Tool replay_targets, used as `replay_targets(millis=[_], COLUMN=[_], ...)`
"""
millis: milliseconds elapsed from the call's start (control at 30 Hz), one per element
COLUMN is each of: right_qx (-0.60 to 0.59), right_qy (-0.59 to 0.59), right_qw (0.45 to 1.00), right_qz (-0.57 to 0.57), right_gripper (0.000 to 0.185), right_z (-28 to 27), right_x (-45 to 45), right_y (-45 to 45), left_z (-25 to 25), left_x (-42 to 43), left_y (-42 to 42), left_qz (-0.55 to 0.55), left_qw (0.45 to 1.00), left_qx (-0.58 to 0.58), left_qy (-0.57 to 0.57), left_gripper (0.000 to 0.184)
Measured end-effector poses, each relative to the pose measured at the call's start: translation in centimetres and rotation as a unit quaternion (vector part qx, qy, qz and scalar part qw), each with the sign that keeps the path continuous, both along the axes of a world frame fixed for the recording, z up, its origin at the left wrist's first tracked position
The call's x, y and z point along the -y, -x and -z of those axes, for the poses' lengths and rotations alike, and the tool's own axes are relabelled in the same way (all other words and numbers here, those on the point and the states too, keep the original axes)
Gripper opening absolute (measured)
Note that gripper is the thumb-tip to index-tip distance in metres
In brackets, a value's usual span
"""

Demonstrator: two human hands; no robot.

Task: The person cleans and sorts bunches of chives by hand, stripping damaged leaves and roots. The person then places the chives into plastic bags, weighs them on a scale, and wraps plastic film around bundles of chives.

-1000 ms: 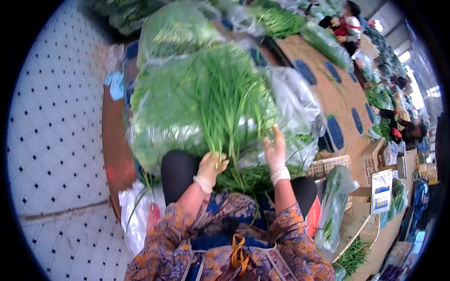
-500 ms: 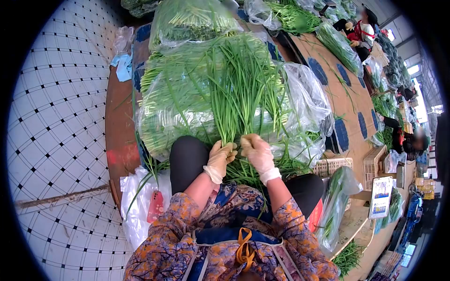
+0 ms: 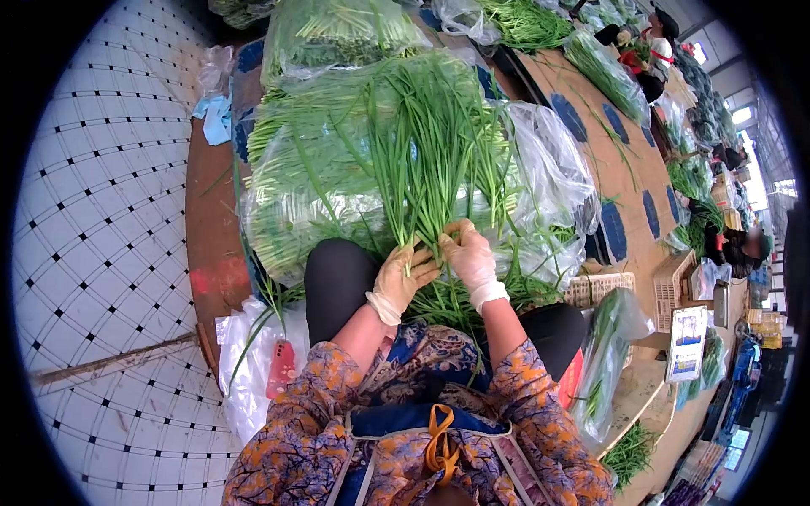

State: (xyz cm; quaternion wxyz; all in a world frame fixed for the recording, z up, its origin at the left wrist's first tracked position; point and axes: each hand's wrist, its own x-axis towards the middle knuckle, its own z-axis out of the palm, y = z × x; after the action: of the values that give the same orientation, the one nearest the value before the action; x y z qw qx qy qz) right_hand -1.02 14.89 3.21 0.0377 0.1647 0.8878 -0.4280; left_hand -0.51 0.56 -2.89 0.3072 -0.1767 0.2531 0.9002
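Pinching stalks (image 3: 426,160) by the base, my left hand (image 3: 402,283) and right hand (image 3: 468,260) sit just before the bag (image 3: 316,207); inside greens (image 3: 274,139) look packed, loose greens (image 3: 443,309) before it unpacked.

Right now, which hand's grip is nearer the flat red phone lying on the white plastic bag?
Left. The cream-gloved left hand's grip, on the long green stalks, is ahead and right of the flat red phone; the cream-gloved right hand's grip is farther right.
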Motion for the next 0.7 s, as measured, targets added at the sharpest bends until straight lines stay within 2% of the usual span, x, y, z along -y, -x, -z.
replay_targets(millis=[67,133,200,233,333,400,467,500,533,600,667,700], right_qx=[-0.074,-0.087,0.094,0.083,0.031,0.022,-0.008,0.005,0.005,-0.024,-0.011,-0.008], right_qy=[-0.014,0.000,0.084,0.049,0.010,0.049,0.121,0.249,0.249,0.493,0.482,0.494], right_qw=[0.997,0.996,0.992,0.995,0.997,0.997,0.991,0.968,0.968,0.870,0.876,0.869], right_qz=[0.003,0.007,-0.029,-0.040,-0.071,-0.058,-0.053,-0.014,-0.013,-0.014,-0.006,-0.032], right_gripper=[0.016,0.018,0.020,0.022,0.023,0.021,0.013,0.007,0.007,0.006,0.007,0.007], right_z=[0.9,0.0,-0.2,-0.8,0.5,1.3,2.8,2.5,2.5,2.6,-0.1,-1.2], right_x=[0.5,1.5,2.2,2.8,2.9,2.7,2.7,2.8,2.5,1.6,1.3,0.7], right_y=[-0.1,0.3,1.2,1.6,2.0,1.3,0.7,0.3,-0.1,-1.0,-2.6,-3.5], left_z=[0.6,0.9,0.1,-0.5,0.2,0.2,-0.3,0.5,2.1,4.9,4.2,1.4], left_x=[0.0,0.1,0.0,-0.1,0.1,0.0,-0.4,-0.5,-0.6,-0.7,-1.1,-0.9], left_y=[0.0,-0.1,-0.3,-0.3,0.0,0.7,1.4,1.4,1.7,2.3,1.6,1.7], left_qz=[0.000,0.010,0.023,0.037,0.050,0.045,0.060,0.023,0.023,0.029,-0.004,-0.002], left_qw=[0.999,0.998,0.998,0.996,0.996,0.996,0.996,0.997,0.997,0.987,0.910,0.969], left_qx=[0.006,-0.013,-0.044,-0.077,-0.070,-0.068,-0.063,-0.038,-0.037,-0.117,-0.305,-0.165], left_qy=[-0.032,-0.060,-0.037,-0.015,-0.010,-0.026,0.014,0.058,0.058,0.102,0.283,0.184], left_gripper=[0.038,0.032,0.027,0.022,0.018,0.021,0.021,0.022,0.022,0.023,0.025,0.025])
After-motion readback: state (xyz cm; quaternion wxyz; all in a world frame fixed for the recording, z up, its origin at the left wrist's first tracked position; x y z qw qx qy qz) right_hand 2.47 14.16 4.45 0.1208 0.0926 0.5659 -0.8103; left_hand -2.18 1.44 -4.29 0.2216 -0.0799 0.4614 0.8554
